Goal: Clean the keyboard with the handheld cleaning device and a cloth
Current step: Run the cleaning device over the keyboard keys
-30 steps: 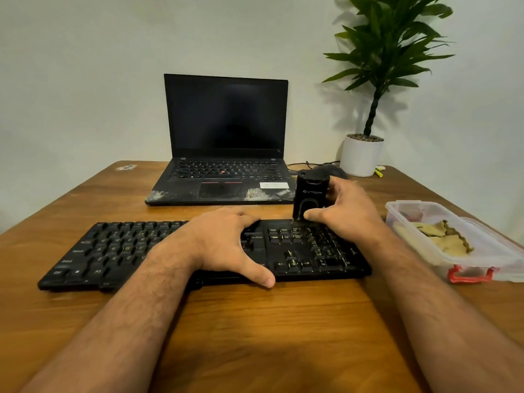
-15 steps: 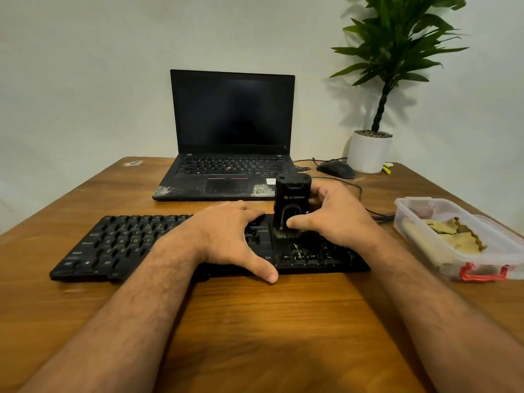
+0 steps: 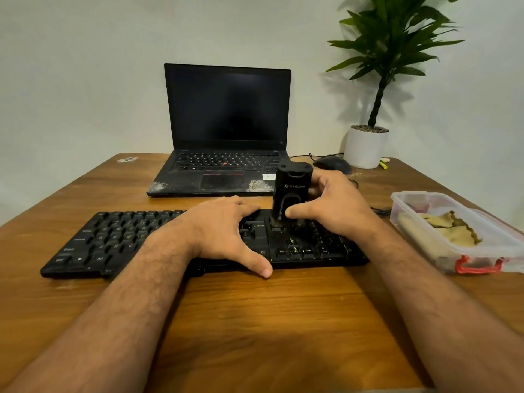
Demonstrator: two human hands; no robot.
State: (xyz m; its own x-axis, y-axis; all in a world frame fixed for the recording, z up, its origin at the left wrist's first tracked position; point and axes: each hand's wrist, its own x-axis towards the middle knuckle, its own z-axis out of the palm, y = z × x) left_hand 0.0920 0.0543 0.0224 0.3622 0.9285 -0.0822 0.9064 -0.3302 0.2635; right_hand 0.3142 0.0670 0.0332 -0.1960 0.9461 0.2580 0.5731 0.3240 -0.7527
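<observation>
A black keyboard [image 3: 113,239] lies across the wooden table in front of me. My right hand [image 3: 337,205] grips a black handheld cleaning device [image 3: 292,191], held upright with its brush end down on the keys right of the Enter key. My left hand [image 3: 224,231] rests flat on the keyboard's middle, fingers spread, thumb over the front edge. Yellowish cloths [image 3: 450,225] lie inside a clear plastic box [image 3: 425,245] at the right.
An open black laptop [image 3: 226,131] stands behind the keyboard. A black mouse [image 3: 331,164] with its cable and a potted plant in a white pot [image 3: 365,147] sit at the back right. The table [image 3: 269,321] shows bare wood near me.
My right hand has slid the cleaning device left along the keyboard, from the number pad toward the Enter key. My left hand has stayed on the keys.
</observation>
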